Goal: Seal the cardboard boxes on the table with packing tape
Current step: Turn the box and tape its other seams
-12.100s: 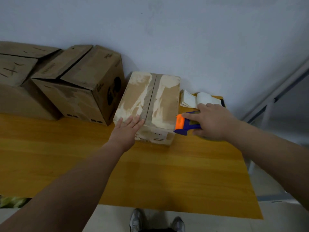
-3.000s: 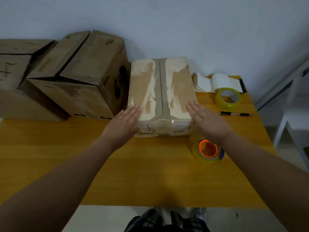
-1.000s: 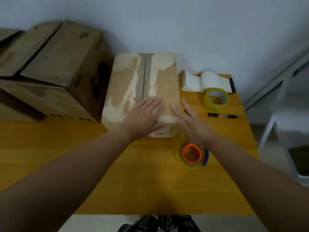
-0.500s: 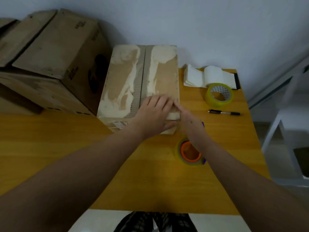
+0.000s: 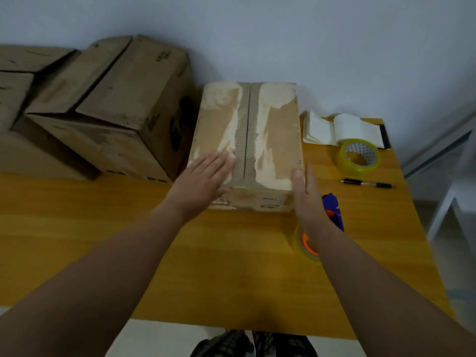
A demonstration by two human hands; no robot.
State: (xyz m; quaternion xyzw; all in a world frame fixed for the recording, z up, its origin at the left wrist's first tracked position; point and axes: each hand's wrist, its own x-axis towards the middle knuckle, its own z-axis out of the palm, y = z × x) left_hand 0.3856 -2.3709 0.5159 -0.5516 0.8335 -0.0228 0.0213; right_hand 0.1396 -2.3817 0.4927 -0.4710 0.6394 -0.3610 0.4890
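Note:
A small worn cardboard box (image 5: 270,130) with closed flaps and a centre seam stands on the wooden table (image 5: 180,253). My left hand (image 5: 206,176) lies flat and open on the near left part of its top. My right hand (image 5: 306,194) is held edge-on, fingers straight, against the box's near right corner. A blue and orange tape dispenser (image 5: 332,215) with its roll lies on the table just under my right wrist, partly hidden. A loose roll of yellowish tape (image 5: 358,157) sits to the right of the box.
A larger brown box (image 5: 116,106) stands tilted to the left of the small one, with more boxes (image 5: 15,81) behind it. A black pen (image 5: 368,182) and a folded notepad (image 5: 334,130) lie at the far right. A white frame (image 5: 445,207) stands beyond the table's right edge.
My left hand has slid from the right half of the box top to the left half. My right hand has moved from the front right corner to the box's right side.

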